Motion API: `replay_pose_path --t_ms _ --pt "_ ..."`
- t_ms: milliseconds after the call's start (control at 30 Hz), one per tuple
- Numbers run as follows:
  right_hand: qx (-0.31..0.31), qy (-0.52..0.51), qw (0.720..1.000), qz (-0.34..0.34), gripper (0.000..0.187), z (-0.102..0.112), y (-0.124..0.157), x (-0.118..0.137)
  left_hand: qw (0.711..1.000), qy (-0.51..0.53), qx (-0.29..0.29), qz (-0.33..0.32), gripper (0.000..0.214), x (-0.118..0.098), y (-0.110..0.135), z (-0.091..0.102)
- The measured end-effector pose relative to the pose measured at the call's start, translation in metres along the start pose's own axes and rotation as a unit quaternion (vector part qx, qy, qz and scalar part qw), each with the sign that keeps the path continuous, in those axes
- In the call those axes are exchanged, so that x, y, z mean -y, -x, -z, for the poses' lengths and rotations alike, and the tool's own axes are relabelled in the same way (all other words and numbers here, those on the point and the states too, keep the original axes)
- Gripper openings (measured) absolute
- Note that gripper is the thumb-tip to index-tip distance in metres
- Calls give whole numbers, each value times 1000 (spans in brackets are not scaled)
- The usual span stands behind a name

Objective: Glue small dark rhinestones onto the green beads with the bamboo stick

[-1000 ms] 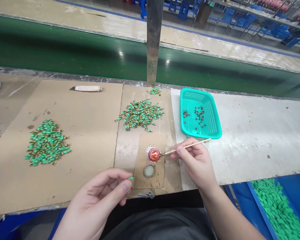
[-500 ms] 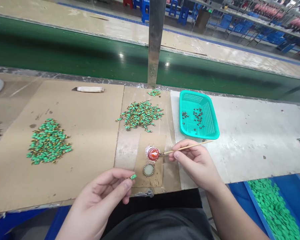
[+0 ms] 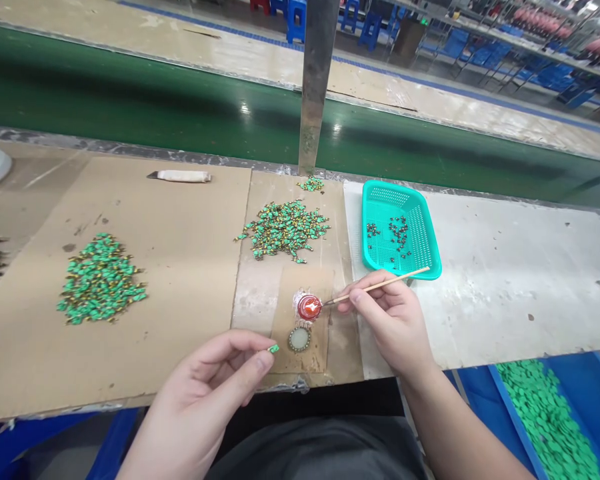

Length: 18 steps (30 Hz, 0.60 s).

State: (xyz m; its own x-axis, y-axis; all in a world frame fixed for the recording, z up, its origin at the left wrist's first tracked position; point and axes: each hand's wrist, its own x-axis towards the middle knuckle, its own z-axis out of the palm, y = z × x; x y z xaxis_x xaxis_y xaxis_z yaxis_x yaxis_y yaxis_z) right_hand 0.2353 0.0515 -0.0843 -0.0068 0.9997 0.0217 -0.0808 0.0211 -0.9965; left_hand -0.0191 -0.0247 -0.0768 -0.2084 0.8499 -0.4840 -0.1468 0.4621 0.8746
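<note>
1 head-worn camera, forward and down over the bench [image 3: 480, 287]

Counting one left hand [image 3: 213, 387], one right hand [image 3: 393, 323], one brush [image 3: 410, 275], one held green piece [image 3: 274, 348], one red dish [image 3: 309, 307], one pale cap [image 3: 299, 339], one knife [image 3: 184, 176] and one basket [image 3: 427, 237]. On the worktop [image 3: 180, 267], counting three whole piles: left pile [image 3: 103, 280], middle pile [image 3: 285, 230], small far pile [image 3: 311, 183]. Too heaped to count piece by piece.
</note>
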Motion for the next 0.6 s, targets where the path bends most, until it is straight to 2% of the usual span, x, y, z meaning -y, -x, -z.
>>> replay_pose_path --t_ms 200,467,600 --pt "-7 1 1000 -4 28 -3 -2 2 999 42 16 4 33 1 -5 -5" --pt "-9 11 1000 -12 28 -4 -2 -1 995 52 88 15 34 -9 -14 -6" --pt "-7 4 1000 -10 27 -3 -1 7 995 48 87 4 29 -17 -13 -12"
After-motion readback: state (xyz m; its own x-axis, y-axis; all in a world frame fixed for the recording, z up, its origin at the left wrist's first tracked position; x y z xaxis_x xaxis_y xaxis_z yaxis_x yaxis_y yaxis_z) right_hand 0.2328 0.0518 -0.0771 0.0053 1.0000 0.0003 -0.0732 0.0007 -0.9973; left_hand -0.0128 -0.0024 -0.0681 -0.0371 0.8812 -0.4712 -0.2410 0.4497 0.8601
